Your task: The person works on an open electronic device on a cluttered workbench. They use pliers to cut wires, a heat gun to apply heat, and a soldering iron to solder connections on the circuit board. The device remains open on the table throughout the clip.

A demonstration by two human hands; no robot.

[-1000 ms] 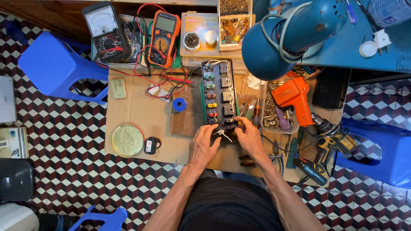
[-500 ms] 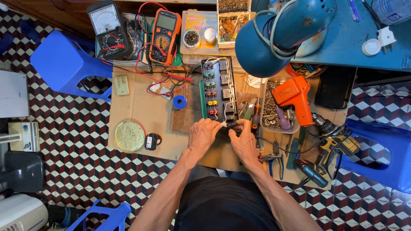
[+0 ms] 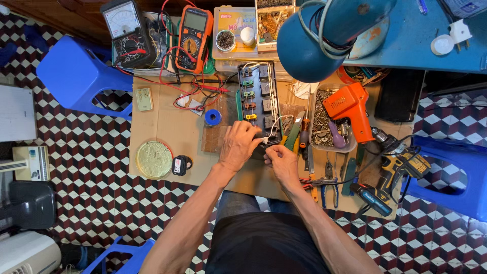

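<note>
While both hands work at the near end of the long black circuit board w/ coloured components [image 3: 257, 104], the left hand [image 3: 238, 146] lies over the board's bottom-left corner, fingers curled down onto it; can't tell if they pinch anything underneath. Right hand [image 3: 280, 161] sits just beside the board's near-right corner, fingertips pinched shut on a small white connector w/ thin white wire [image 3: 266, 139] that loops up over the board. Hands are close together, nearly touching at the connector.

Board lies lengthwise on a brown cardboard sheet [image 3: 167, 124] spread over the checkered tile floor [image 3: 86, 203]. Left of the board: small blue tape roll [image 3: 213, 117], round yellowish flat tin [image 3: 154, 159], small black block [image 3: 181, 165] just beside the tin. Far side: orange digital multimeter [image 3: 191, 38] & black analogue meter [image 3: 127, 30], red leads trailing onto the cardboard. Right of the board: screwdrivers, a clear tray of screws [image 3: 324, 122], orange glue-gun-shaped tool [image 3: 352, 109] over it, yellow-black cordless drill [image 3: 401, 165] further right. Blue desk lamp shade [image 3: 324, 43] hangs over the board's far end. Blue plastic stools [image 3: 76, 76] on both sides.
</note>
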